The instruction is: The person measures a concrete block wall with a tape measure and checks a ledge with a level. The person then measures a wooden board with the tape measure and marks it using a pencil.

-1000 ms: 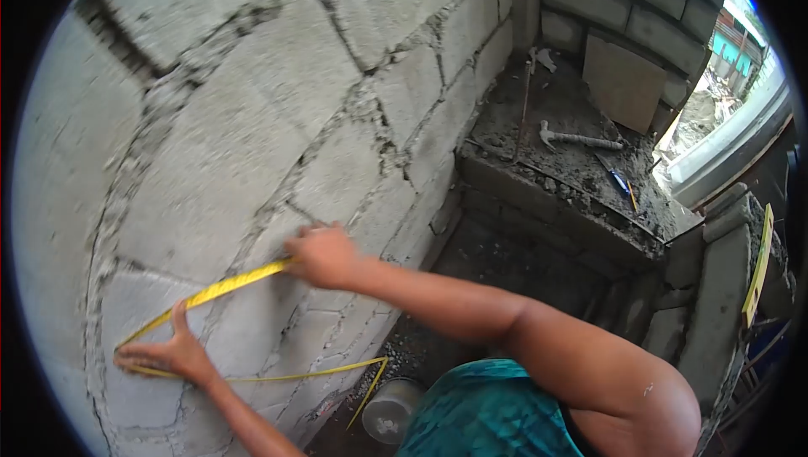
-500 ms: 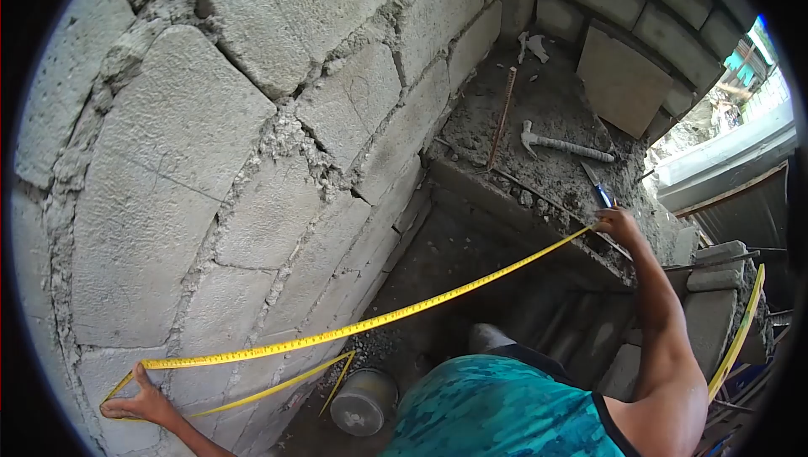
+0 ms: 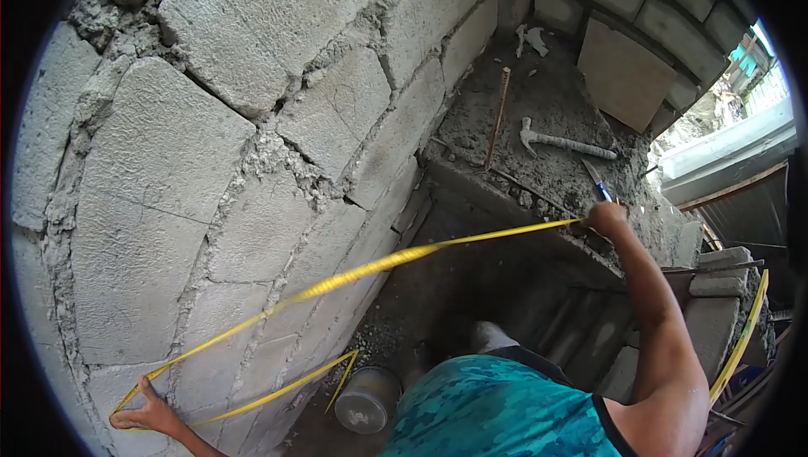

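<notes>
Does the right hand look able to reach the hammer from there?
Probably yes: nothing tall blocks the way past the blue-handled tool to the hammer, but the right hand holds the tape.

The yellow measuring tape extended, twisted partway along its span, from the spread left hand at the block wall to the right hand, which gripped it near the knife and hammer on the ledge.

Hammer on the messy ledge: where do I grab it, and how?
Probably by the middle of its handle, from above: the hammer lies flat, its long, straight handle exposed. Don't slide in from the picture's lower side, where a blue-handled tool points its blade toward the handle.
</notes>
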The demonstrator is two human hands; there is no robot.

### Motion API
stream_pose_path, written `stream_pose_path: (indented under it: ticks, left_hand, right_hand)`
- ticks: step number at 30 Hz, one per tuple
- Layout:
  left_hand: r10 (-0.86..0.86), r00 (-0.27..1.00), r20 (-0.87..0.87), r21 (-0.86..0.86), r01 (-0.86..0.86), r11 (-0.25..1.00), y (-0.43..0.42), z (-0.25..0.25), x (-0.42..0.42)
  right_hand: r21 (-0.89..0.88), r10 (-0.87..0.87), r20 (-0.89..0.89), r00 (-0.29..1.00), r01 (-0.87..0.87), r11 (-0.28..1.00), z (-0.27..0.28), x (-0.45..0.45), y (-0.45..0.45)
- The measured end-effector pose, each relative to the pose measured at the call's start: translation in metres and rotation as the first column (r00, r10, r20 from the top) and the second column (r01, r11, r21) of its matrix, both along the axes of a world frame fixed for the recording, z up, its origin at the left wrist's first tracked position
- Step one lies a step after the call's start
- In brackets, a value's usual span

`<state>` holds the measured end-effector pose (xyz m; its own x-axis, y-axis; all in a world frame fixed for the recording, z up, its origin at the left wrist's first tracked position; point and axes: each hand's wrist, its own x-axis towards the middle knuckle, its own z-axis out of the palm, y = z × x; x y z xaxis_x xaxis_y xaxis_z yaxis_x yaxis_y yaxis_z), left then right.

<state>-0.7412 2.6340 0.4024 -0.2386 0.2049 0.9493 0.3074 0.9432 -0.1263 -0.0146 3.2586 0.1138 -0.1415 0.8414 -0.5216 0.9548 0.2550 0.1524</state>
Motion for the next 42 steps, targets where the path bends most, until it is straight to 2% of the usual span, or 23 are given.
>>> stream_pose_path:
  ticks: [2, 3, 5, 7, 11, 13, 15, 19, 22, 27, 36, 39, 42]
  left_hand:
    - [0.001, 1.000, 0.006, -0.006, -0.001, 1.000, 0.002, 0.001, 0.003]
    - [0.000, 1.000, 0.015, -0.006, 0.000, 1.000, 0.004, 0.002, 0.005]
    - [0.000, 1.000, 0.023, -0.011, 0.000, 1.000, 0.011, 0.004, 0.013]
    - [0.006, 0.999, 0.032, -0.015, -0.006, 1.000, 0.013, 0.005, 0.015]
    - [0.005, 0.998, 0.064, -0.005, -0.004, 1.000, 0.010, 0.004, 0.016]
    - [-0.010, 0.996, 0.084, 0.000, 0.010, 1.000, 0.014, 0.006, 0.021]
    - [-0.015, 0.998, 0.067, -0.022, 0.016, 1.000, 0.019, 0.008, 0.026]
    - [0.020, 0.999, 0.038, -0.049, -0.019, 0.999, 0.010, 0.006, 0.016]
    - [0.008, 0.999, 0.039, -0.060, -0.006, 0.998, 0.001, 0.005, 0.011]
    - [-0.017, 1.000, -0.020, -0.110, 0.014, 0.994, -0.015, 0.004, -0.002]
    - [-0.032, 0.997, 0.070, -0.077, 0.037, 0.996, -0.017, 0.007, -0.001]
    - [-0.034, 0.999, 0.016, -0.097, 0.035, 0.995, -0.010, 0.008, 0.003]
    - [0.001, 0.999, 0.044, -0.077, 0.002, 0.997, -0.018, 0.004, -0.003]
  right_hand:
    - [-0.024, 0.047, 0.030, 0.998, -0.046, 0.999, -0.032, -0.042, 0.005]
    - [-0.071, 0.017, -0.008, 1.000, -0.017, 0.997, -0.011, -0.082, -0.003]
    - [-0.079, -0.032, -0.086, 0.996, 0.026, 0.997, -0.079, -0.113, 0.012]
    - [-0.122, 0.057, -0.107, 0.993, -0.070, 0.990, -0.052, -0.169, -0.002]
    - [-0.139, 0.053, -0.135, 0.990, -0.071, 0.988, -0.102, -0.232, 0.011]
    - [-0.182, -0.056, -0.129, 0.990, 0.032, 0.983, -0.116, -0.256, 0.020]
    - [-0.183, -0.084, -0.150, 0.985, 0.056, 0.981, -0.119, -0.273, 0.027]
    - [-0.142, -0.097, -0.176, 0.980, 0.072, 0.987, -0.133, -0.299, 0.040]
    - [-0.190, -0.186, -0.149, 0.971, 0.156, 0.969, -0.106, -0.310, 0.040]
    - [-0.171, -0.157, -0.138, 0.978, 0.132, 0.976, -0.126, -0.313, 0.054]
    - [-0.167, -0.201, -0.163, 0.966, 0.174, 0.970, -0.124, -0.317, 0.060]
    - [-0.171, -0.219, -0.163, 0.962, 0.191, 0.967, -0.126, -0.319, 0.062]
    - [-0.172, -0.206, -0.166, 0.964, 0.178, 0.969, -0.133, -0.320, 0.066]
